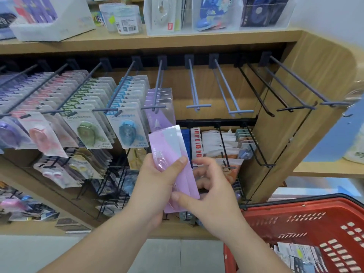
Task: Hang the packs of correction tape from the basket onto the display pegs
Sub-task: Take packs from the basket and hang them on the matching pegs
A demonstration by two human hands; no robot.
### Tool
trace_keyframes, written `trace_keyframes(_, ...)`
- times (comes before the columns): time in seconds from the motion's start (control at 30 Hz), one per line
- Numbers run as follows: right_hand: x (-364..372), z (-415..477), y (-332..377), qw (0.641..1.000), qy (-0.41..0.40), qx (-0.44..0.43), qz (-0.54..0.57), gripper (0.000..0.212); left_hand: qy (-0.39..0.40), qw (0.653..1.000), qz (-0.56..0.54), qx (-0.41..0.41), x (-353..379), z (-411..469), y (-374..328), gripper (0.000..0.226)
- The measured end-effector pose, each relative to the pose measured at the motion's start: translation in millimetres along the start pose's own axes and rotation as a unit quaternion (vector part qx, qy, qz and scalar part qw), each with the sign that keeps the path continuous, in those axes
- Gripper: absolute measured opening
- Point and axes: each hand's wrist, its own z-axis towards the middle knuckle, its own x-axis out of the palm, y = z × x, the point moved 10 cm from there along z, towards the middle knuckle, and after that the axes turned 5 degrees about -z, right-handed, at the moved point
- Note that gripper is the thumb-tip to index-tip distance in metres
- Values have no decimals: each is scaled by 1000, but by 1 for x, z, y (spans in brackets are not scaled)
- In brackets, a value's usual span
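I hold a small stack of pink correction tape packs (173,154) upright in front of the display. My left hand (157,180) grips the stack from the left, thumb across its front. My right hand (208,192) pinches the stack's lower right edge, thumb in front and fingers behind. Just above the stack hangs a peg (157,91) carrying a few purple packs (159,113). To its right, two bare blue pegs (194,91) (226,91) stick out. The red basket (307,229) sits at the lower right with more packs (299,257) at its bottom.
Pegs to the left are full of blue (128,123), green (86,127) and pink (45,133) tape packs. Empty black pegs (291,89) run along the right. A lower rack (216,142) holds other stationery. A wooden shelf (149,40) with boxes is above.
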Motion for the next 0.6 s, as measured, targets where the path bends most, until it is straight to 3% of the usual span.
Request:
trace_keyframes(0.13, -6, 2, 4, 995, -15, -20, -93, 52, 25, 999, -18, -35, 10, -3, 8, 42)
trace_keyframes(0.27, -6, 3, -6, 999, 32, 11, 12, 32, 44, 993, -76, -73, 9, -3, 12, 31)
trace_keyframes(0.43, -9, 2, -2, 991, 72, 11, 111, 25, 71, 995, -57, -28, 5, -7, 6, 39)
trace_keyframes(0.6, -15, 8, 0, 987, 50, 0, 153, 25, 64, 997, -23, 24, -5, -6, -2, 38)
